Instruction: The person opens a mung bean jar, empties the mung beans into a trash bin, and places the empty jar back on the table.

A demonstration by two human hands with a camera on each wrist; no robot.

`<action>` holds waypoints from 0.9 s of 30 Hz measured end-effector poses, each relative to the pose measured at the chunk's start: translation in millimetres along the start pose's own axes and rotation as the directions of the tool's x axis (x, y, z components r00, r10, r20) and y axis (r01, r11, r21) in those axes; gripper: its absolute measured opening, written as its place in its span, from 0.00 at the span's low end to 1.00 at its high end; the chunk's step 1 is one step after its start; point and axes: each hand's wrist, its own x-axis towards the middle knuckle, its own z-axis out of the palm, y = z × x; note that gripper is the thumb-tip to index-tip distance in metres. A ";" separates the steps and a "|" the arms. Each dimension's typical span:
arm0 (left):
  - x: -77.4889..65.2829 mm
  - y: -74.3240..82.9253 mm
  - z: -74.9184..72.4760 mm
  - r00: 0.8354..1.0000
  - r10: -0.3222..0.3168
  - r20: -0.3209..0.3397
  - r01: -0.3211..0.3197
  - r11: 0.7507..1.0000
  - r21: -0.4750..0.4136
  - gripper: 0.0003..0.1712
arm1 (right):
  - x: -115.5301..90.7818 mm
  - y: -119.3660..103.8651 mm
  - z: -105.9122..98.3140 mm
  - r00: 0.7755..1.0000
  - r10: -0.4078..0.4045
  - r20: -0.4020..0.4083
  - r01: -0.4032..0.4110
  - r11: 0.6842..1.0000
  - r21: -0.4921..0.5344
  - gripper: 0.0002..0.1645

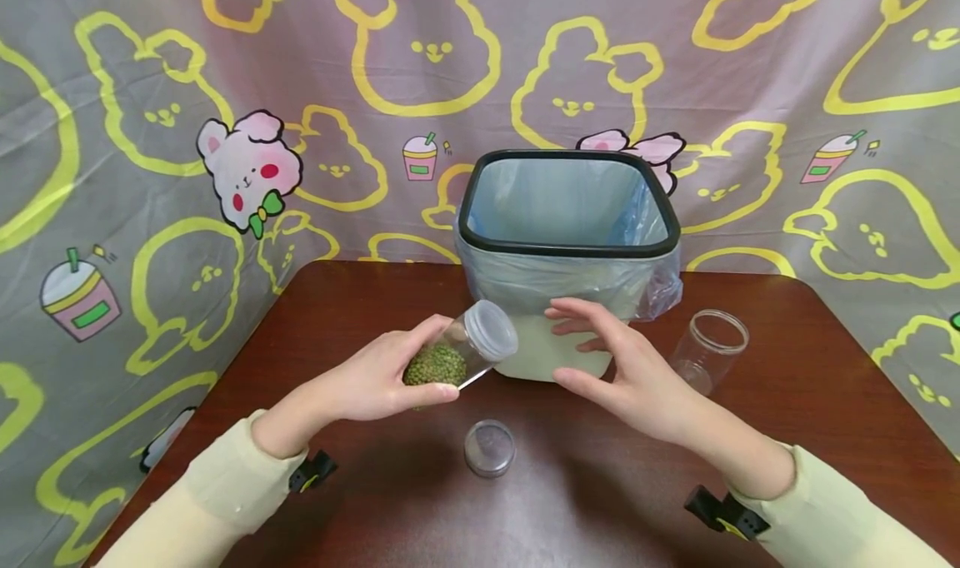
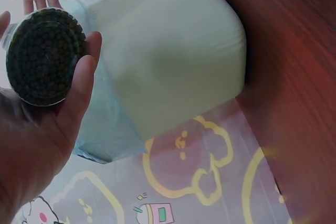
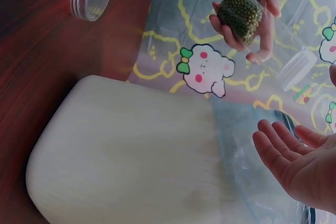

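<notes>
My left hand point(image 1: 382, 372) grips a clear jar point(image 1: 467, 353) partly filled with small green beans point(image 1: 437, 366). The jar leans right, its whitish translucent top end point(image 1: 491, 331) pointing toward my right hand. In the left wrist view the beans point(image 2: 47, 56) show through the jar's base. My right hand point(image 1: 637, 372) is held above the table, fingers apart and slightly bent, touching nothing. A round clear lid point(image 1: 490, 448) lies on the table below and between the hands. Behind the right hand stands a clear jar point(image 1: 712, 347) without a lid, partly hidden by that hand.
A pale green bin point(image 1: 543, 347) with a black rim point(image 1: 570, 250) and a bluish plastic liner point(image 1: 660, 289) stands at the back of the brown table point(image 1: 360, 501). A patterned curtain point(image 1: 442, 68) hangs behind and along the sides.
</notes>
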 end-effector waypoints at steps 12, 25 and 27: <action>4.5 12.2 2.5 1.000 0.016 0.008 -0.017 0.996 0.092 0.33 | 6.8 -4.5 7.3 1.000 0.011 0.027 -0.012 1.000 0.012 0.40; 10.1 17.7 9.3 0.999 0.037 0.006 -0.038 0.988 0.148 0.34 | 9.0 -7.3 11.8 0.999 0.041 0.033 -0.040 0.999 -0.034 0.35; 10.8 18.4 10.3 0.999 0.044 0.002 -0.044 0.986 0.159 0.34 | 9.5 -7.5 12.5 0.999 0.042 0.034 -0.041 0.999 -0.031 0.34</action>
